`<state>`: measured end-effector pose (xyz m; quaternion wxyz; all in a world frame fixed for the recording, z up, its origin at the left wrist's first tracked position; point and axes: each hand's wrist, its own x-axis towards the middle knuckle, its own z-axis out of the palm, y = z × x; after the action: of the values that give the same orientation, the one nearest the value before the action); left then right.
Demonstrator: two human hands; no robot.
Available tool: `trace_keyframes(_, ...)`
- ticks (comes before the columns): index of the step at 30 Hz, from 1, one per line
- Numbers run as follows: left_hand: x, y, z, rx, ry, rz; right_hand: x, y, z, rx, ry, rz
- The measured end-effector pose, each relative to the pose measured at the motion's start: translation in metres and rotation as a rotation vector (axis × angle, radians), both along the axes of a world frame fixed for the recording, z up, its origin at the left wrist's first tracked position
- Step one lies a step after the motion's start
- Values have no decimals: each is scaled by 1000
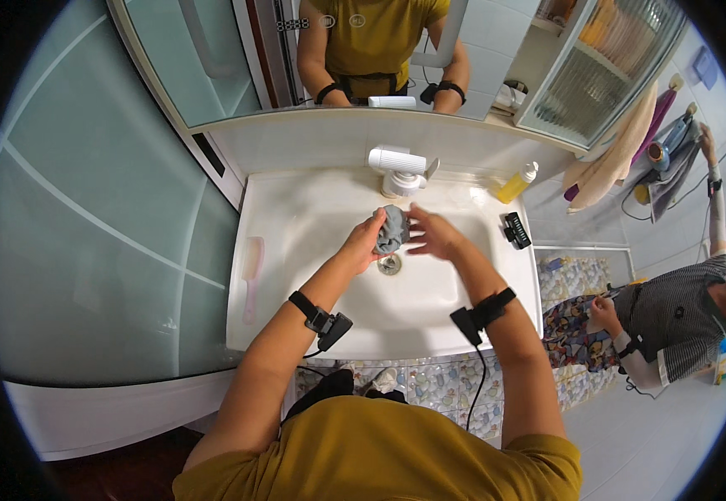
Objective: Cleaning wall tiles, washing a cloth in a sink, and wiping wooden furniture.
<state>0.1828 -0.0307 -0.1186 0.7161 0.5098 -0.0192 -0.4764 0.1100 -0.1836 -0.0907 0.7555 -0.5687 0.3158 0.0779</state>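
Observation:
A crumpled grey cloth (pixel 392 230) is in my left hand (pixel 363 244), held over the sink basin just below the faucet. My right hand (pixel 433 233) is at the cloth's right side with its fingers apart; whether the fingertips touch the cloth is hard to tell. Beneath the cloth is the metal drain (pixel 390 264) of the white washbasin (pixel 313 319). The white faucet (pixel 400 170) stands behind my hands, at the basin's back edge.
A pink hairbrush (pixel 251 278) lies on the left rim. On the right are a yellow pump bottle (pixel 517 183) and a black hair clip (pixel 516 231). A mirror cabinet (pixel 350 114) hangs above. Another person (pixel 669 313) stands at right, reaching toward hanging towels (pixel 616 150).

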Motion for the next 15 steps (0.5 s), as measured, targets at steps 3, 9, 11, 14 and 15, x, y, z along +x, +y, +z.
trace_keyframes(3, 1, -5, 2, 16, -22, -5, 1, 11, -6, -169, -81, -141)
trace_keyframes(9, 5, -5, -20, -35, 114, 50, 51, -64, -23, -1321, -292, 11)
trace_keyframes(11, -6, -14, -14, 1, 136, 76, 60, -89, -23, -1161, -261, 72)
trace_keyframes(14, -4, -12, -14, -87, 130, 43, 67, -88, -22, -1025, -218, 30)
trace_keyframes(15, -3, -11, -14, -97, 125, 40, 67, -86, -20, -956, -207, 4)
